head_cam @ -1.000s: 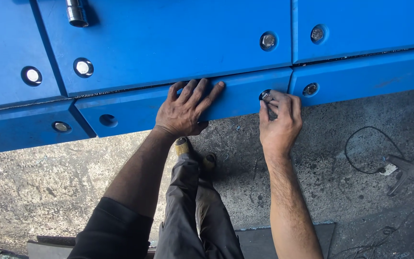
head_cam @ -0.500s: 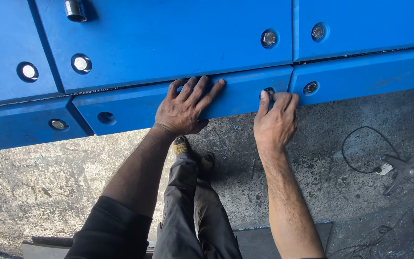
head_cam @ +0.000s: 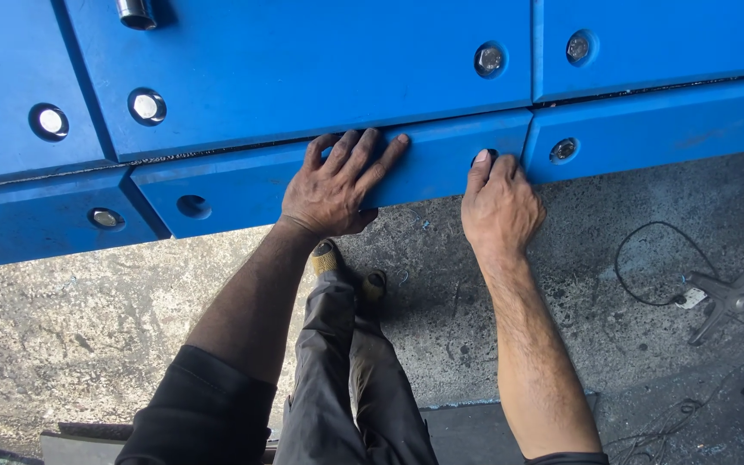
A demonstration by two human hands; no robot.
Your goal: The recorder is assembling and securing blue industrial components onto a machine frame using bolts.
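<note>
Floor: I see rough grey concrete [head_cam: 62,344], stained and pitted, running under the blue panels. Lying on it at right, a thin black cable [head_cam: 639,275] looped in a loose curve; its end meets a small white tag [head_cam: 692,298]. Just beside that, a dark metal cross-shaped stand [head_cam: 734,297] rests on its legs. A flat dark mat [head_cam: 467,430] lies at the bottom edge. Two shoes [head_cam: 346,271] stand on the concrete, near the lower panel.

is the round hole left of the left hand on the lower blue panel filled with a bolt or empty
Empty: the round hole in the lower blue panel looks dark and hollow, while the neighbouring hole's bolt head shows shiny metal.
</note>
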